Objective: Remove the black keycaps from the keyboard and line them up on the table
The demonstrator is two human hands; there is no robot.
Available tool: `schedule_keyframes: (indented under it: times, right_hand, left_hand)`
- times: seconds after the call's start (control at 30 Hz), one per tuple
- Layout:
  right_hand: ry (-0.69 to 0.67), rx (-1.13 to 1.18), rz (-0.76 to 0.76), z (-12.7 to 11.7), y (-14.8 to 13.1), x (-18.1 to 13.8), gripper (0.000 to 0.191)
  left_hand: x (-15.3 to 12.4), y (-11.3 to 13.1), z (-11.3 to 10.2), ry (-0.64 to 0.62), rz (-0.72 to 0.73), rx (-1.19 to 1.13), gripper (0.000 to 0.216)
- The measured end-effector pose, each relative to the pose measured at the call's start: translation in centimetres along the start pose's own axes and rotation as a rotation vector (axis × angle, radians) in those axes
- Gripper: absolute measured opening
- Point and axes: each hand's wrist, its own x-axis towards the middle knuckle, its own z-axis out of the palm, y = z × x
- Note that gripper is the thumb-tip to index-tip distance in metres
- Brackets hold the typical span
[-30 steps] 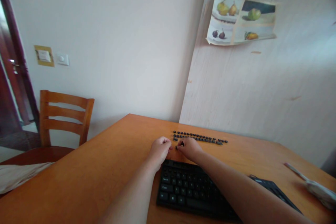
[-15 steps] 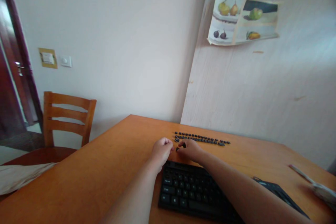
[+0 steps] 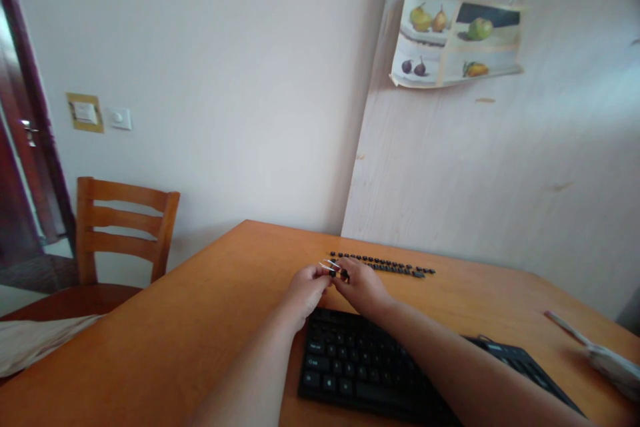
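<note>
My left hand (image 3: 306,290) is closed, its fingertips pinching by a small black piece (image 3: 333,273) that looks like a keycap. Against them, the curled fingers of my right hand (image 3: 361,285) hold a small tool with two thin silver wires (image 3: 329,265), which looks like a keycap puller. The wires point up and left over the fingertips of my left hand. How the piece and the wires meet is too small to tell. Just beyond my hands, loose black keycaps (image 3: 385,263) lie in rows. Under my right forearm is a black keyboard (image 3: 345,367), partly hidden.
A wooden table (image 3: 200,320) carries everything, with a wall behind. Right of my forearm lies a dark device with buttons (image 3: 520,360). A long object with a pale wrapped end (image 3: 607,363) rests at the right edge. A wooden chair (image 3: 125,227) stands left.
My right hand has come up from the table to meet my left hand. Two silver wires now show between the fingers. The view has shifted slightly.
</note>
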Motion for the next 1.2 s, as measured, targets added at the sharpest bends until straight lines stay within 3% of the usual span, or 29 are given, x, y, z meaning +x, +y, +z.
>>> schedule_keyframes:
  times: [0.57, 0.73, 0.93, 1.2]
  right_hand:
    - [-0.031, 0.084, -0.050, 0.0, -0.3, -0.5, 0.009]
    - [-0.006, 0.128, 0.016, 0.2, -0.4, -0.5, 0.005]
    - [0.044, 0.093, -0.017, 0.1, -0.6, -0.3, 0.006]
    - [0.066, 0.142, -0.035, -0.4, -0.5, -0.5, 0.011]
  left_hand:
    - [-0.4, 0.7, -0.1, -0.023, -0.004, 0.022, 0.037]
    - [-0.5, 1.2, -0.1, 0.014, -0.033, -0.003, 0.037]
    - [-0.6, 1.5, -0.3, -0.011, -0.034, -0.053, 0.038]
    - [-0.5, 1.5, -0.3, -0.052, -0.028, -0.127, 0.023]
